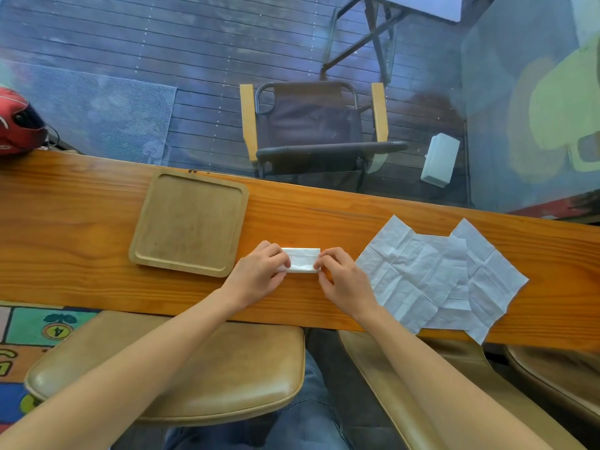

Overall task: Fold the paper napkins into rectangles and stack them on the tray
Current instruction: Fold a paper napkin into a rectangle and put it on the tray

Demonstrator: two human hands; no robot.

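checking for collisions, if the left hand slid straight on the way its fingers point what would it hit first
Likely the right hand: the left hand points right along the folded napkin both are holding, with nothing else between them.

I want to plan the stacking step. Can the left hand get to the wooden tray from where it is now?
Probably yes. The left hand is on the folded napkin, just right of the wooden tray, and nothing lies on the table between them. The tray holds nothing, so its surface is free too.

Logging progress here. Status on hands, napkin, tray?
Both hands pinching folded napkin on table. Tray empty. Unfolded napkins waiting right. Path clear.
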